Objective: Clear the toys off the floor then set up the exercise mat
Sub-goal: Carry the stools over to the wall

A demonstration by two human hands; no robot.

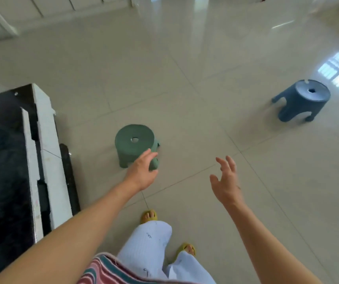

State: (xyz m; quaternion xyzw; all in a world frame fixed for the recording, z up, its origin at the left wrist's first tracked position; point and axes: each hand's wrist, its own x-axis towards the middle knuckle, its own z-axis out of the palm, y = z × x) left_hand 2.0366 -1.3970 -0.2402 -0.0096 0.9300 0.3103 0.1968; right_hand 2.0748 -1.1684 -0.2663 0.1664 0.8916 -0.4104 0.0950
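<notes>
A small green plastic stool stands on the tiled floor in the middle left. My left hand reaches out in front of its near side, fingers straight and empty, overlapping the stool's lower edge; contact cannot be told. My right hand hovers to the right of it over bare tiles, fingers spread and holding nothing. A blue plastic stool stands farther off at the right. No exercise mat shows in this view.
A low black-topped cabinet with white edges runs along the left side. My feet in yellow slippers stand on the glossy tile floor, which stretches wide ahead. White wall panels line the far left.
</notes>
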